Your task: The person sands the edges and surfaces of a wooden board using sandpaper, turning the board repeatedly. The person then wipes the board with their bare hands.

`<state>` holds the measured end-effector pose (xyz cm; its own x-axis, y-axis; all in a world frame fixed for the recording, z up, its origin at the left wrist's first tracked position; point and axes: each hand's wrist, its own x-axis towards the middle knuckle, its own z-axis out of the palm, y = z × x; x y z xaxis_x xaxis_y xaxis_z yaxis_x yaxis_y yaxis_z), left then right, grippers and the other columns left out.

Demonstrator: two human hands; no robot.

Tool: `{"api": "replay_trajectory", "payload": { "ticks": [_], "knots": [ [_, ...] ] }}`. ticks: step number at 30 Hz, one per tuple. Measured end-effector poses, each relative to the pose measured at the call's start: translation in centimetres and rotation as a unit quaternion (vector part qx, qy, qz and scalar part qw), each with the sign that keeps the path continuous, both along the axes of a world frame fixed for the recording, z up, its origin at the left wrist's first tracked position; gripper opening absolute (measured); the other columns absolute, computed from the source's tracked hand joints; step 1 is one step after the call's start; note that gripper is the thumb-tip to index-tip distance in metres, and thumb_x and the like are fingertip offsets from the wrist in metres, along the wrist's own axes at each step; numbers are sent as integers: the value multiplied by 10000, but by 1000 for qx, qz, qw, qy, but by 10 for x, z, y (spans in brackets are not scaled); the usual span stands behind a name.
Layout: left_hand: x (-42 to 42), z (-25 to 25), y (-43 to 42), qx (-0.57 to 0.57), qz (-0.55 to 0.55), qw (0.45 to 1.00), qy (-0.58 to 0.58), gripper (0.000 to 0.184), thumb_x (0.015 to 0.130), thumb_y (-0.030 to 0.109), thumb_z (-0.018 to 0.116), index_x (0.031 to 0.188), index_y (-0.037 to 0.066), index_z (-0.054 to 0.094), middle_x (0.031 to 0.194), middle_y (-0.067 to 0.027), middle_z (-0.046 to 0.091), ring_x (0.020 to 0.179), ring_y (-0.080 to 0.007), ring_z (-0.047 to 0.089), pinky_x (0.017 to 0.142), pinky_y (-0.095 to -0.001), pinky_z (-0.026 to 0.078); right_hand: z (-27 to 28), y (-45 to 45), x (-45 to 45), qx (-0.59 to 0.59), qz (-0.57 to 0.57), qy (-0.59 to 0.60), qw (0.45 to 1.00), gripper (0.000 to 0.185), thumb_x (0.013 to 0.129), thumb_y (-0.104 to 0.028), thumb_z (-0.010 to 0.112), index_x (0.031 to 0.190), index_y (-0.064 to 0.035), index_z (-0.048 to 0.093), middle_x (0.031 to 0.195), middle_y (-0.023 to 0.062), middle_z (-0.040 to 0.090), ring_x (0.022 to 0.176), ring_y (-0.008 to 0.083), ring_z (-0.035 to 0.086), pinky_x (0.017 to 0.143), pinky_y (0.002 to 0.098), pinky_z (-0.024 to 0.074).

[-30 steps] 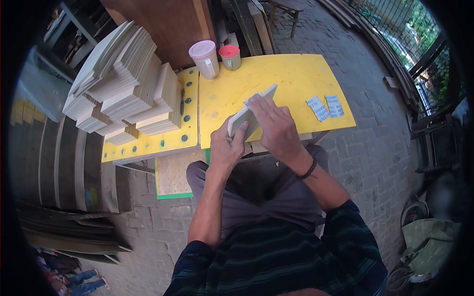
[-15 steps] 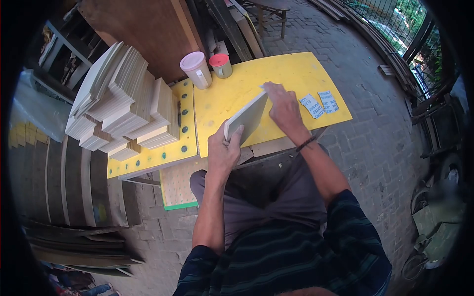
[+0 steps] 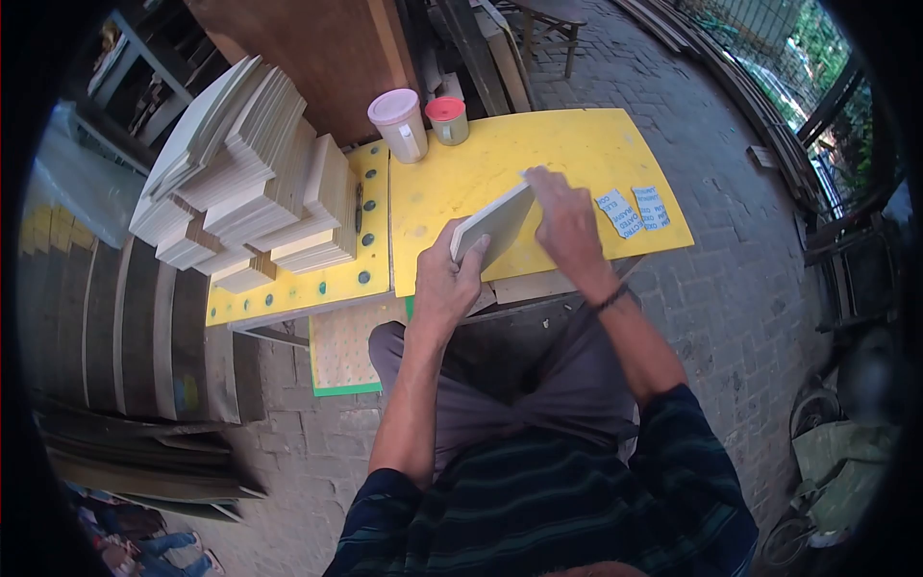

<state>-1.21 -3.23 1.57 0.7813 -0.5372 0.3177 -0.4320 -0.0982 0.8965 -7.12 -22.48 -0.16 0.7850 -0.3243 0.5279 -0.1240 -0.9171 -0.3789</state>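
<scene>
My left hand (image 3: 448, 284) grips a thin pale wooden board (image 3: 500, 223) by its near end, thumb on the face turned toward me. The board is tilted up on edge above the yellow table. At its far end my right hand (image 3: 567, 223) is closed over the upper edge. A small pale corner of what looks like sandpaper (image 3: 526, 174) pokes out by those fingertips; the rest is hidden. Two torn sandpaper pieces (image 3: 618, 213), printed backing up, lie on the table right of my right hand.
On the left of the yellow table (image 3: 452, 207) rises a stack of wooden boards (image 3: 264, 173). A lidded pink cup (image 3: 399, 125) and a red-lidded mug (image 3: 447, 121) stand at the back edge. Behind them leans a brown panel (image 3: 308, 58). Another person's legs (image 3: 173, 553) show at lower left.
My right hand has shifted slightly along the board's upper edge, its fingers now straighter. The left hand keeps its grip. The whole view has tilted a little.
</scene>
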Motion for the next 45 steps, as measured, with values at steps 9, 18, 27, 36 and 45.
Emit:
{"api": "replay_trajectory", "payload": {
  "ticks": [9,18,27,36,45],
  "knots": [
    [10,-33,5,59,40,997,-41,206,918,130,648,1059,-21,645,676,-174,649,557,-217,633,542,-362,491,30,72,-15,-61,186,-138,971,470,849,-25,595,1318,5,588,1319,158,636,1253,283,586,905,389,423],
    [10,-12,8,88,3,996,-23,227,954,144,656,1093,-35,636,824,-200,705,662,-213,672,649,-342,529,37,82,-20,-60,191,-116,973,519,821,29,585,1340,14,586,1374,182,614,1300,313,575,910,399,442],
    [2,-9,-2,-10,36,999,-13,236,962,153,647,1094,-41,624,795,-189,690,654,-206,665,624,-334,519,17,58,-7,-7,101,-79,992,504,845,-43,603,1346,8,576,1366,190,611,1270,332,578,912,413,442],
    [-3,-2,3,-13,43,997,55,211,981,132,631,1112,-34,620,849,-154,705,757,-156,663,666,-308,517,-13,27,24,-14,52,-110,992,554,838,47,593,1389,28,538,1428,205,568,1339,349,534,972,441,436],
    [12,-11,18,25,-7,999,45,315,965,135,604,1229,-36,580,862,-156,695,731,-176,618,696,-345,508,-12,54,21,-4,185,-179,966,603,814,53,579,1414,6,533,1412,188,588,1321,349,553,961,431,447]
  ]
}}
